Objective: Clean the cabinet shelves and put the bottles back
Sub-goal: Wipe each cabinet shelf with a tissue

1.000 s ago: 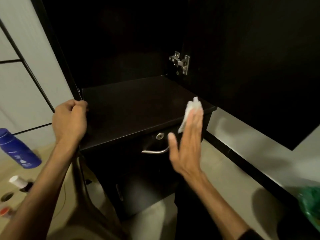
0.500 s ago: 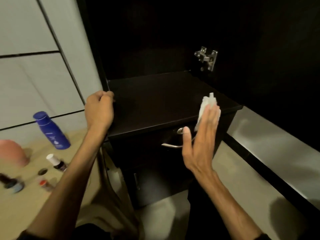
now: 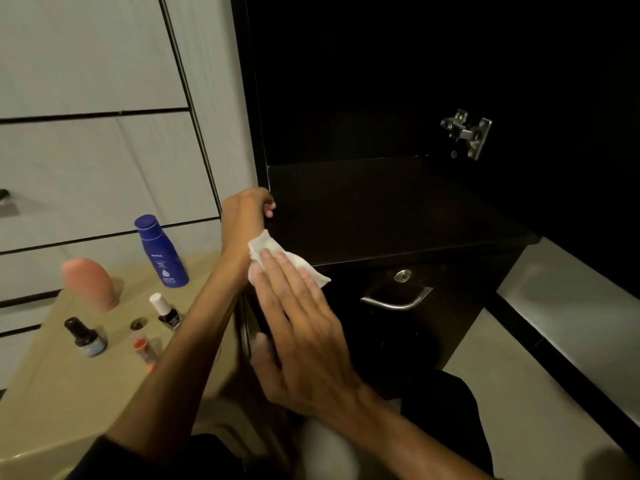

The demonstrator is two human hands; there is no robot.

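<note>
The dark cabinet shelf stands bare, with a steel hinge on its right wall. My left hand grips the shelf's front left corner. My right hand lies flat with its fingers pressing a white tissue against the shelf's front edge, close to my left wrist. On the beige surface to the left stand a blue lotion bottle, a pink bottle, a nail polish bottle with a white cap, a small dark dropper bottle and a small orange bottle.
Below the shelf is a drawer with a lock and a metal handle. A white panelled wall rises behind the beige surface. The open cabinet door hangs at the right over a pale floor.
My right hand has slid the tissue leftward along the shelf's front edge, from the right corner to near my left wrist. The view has turned left, showing more bottles.
</note>
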